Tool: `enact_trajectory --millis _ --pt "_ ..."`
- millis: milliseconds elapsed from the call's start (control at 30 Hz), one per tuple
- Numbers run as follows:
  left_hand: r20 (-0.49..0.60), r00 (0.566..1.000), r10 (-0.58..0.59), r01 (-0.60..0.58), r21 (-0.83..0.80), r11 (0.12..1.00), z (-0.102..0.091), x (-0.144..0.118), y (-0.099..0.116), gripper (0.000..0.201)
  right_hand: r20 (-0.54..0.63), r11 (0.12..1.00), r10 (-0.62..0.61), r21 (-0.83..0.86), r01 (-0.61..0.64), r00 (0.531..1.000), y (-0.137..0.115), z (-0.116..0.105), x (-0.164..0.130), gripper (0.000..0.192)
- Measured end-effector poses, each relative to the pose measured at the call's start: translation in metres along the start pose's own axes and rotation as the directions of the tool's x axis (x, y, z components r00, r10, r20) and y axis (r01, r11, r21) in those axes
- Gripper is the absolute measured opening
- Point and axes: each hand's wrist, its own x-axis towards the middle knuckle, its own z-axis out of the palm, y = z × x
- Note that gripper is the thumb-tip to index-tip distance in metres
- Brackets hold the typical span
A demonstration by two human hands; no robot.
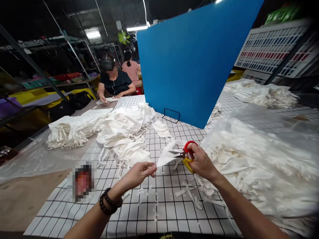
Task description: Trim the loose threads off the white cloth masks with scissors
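Between my two hands a white cloth piece (165,156) is stretched above the checked table cover. My left hand (142,173) pinches its near left corner between thumb and fingers. In my right hand (203,162) is a pair of scissors (187,156) with one red and one yellow handle loop. Their blades are parted and point left over the cloth. Small white scraps (156,207) are strewn on the cover below my hands. Loose white straps (191,194) lie under the scissors. A single white cloth piece (161,129) rests just beyond.
A heap of white cloth pieces (124,124) and a neat stack (74,127) lie at left. A plastic bag of white pieces (259,159) fills the right. A blue panel (189,66) stands behind on a wire stand. A co-worker (117,81) sits across the table.
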Motion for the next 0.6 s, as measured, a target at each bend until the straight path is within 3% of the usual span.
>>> enact_trajectory --millis 33,100,200,267,400,533,600 --pt "0.114 0.986 -0.121 0.139 -0.166 0.976 0.012 -0.003 -0.014 0.055 0.049 0.999 -0.039 -0.015 0.04 0.998 0.002 0.004 -0.013 0.018" --pt "0.297 0.913 -0.278 0.388 -0.427 0.817 0.036 -0.008 -0.036 0.06 0.113 0.997 -0.069 -0.011 0.071 0.991 0.003 0.01 -0.033 0.019" --pt "0.476 0.813 -0.335 0.581 -0.617 0.531 0.069 -0.011 -0.054 0.05 0.136 0.997 -0.07 -0.01 0.072 0.988 0.0 0.008 -0.054 0.02" --pt "0.522 0.784 -0.336 0.62 -0.682 0.388 0.086 -0.013 -0.058 0.039 0.113 0.997 -0.08 -0.016 0.082 0.99 -0.003 0.002 -0.062 0.022" --pt "0.524 0.778 -0.347 0.607 -0.77 0.197 0.105 -0.017 -0.053 0.024 0.059 0.998 -0.066 -0.016 0.067 0.996 -0.008 -0.012 -0.073 0.024" --pt "0.638 0.746 -0.193 0.65 -0.76 -0.003 0.114 -0.017 -0.047 0.038 0.027 1.0 0.018 0.005 -0.018 0.999 -0.004 -0.015 -0.084 0.027" --pt "0.658 0.727 -0.195 0.659 -0.749 -0.071 0.12 -0.016 -0.048 0.045 0.023 0.997 0.076 0.024 -0.077 0.997 -0.001 -0.014 -0.091 0.026"
